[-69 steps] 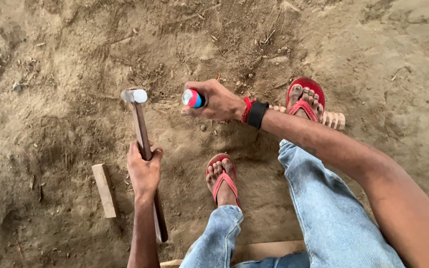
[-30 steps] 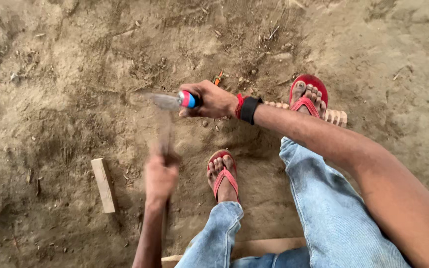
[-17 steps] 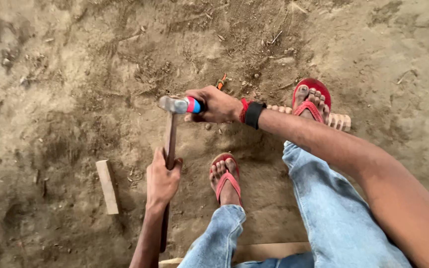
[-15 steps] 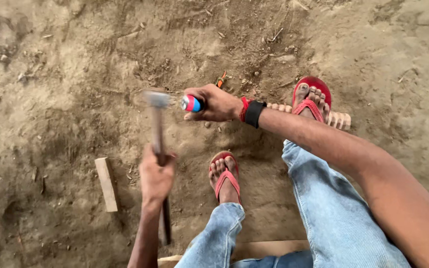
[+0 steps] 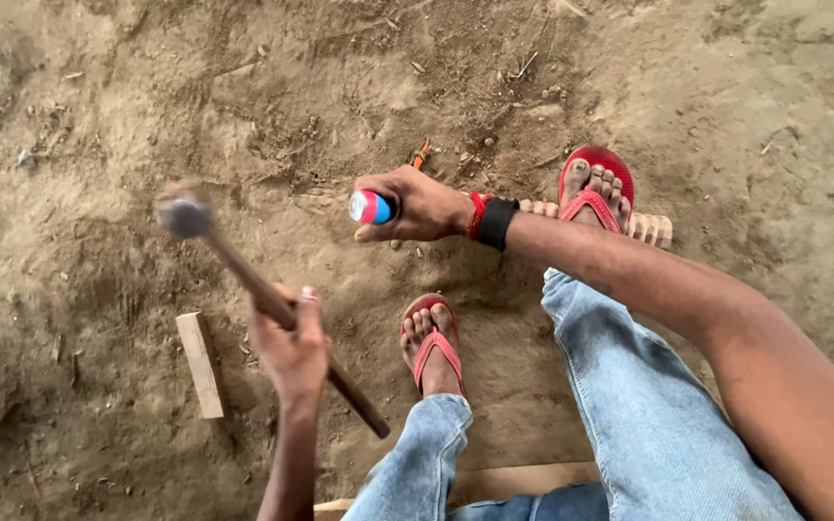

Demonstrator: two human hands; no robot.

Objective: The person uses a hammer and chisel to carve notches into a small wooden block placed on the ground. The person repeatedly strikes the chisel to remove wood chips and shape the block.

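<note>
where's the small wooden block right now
In the head view the small wooden block lies flat on the dirt ground at lower left, just left of the left hand gripping the hammer.

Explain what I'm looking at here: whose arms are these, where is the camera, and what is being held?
The camera sits on a person's head and looks down, so both arms are their own. The left hand grips a hammer by its wooden handle; its blurred metal head is off to the left. The right hand, with a red and black wristband, holds a tool with a red, white and blue handle end; its working end is hidden. Below are jeans and red sandals. On the dirt ground lies a small wood block.
</note>
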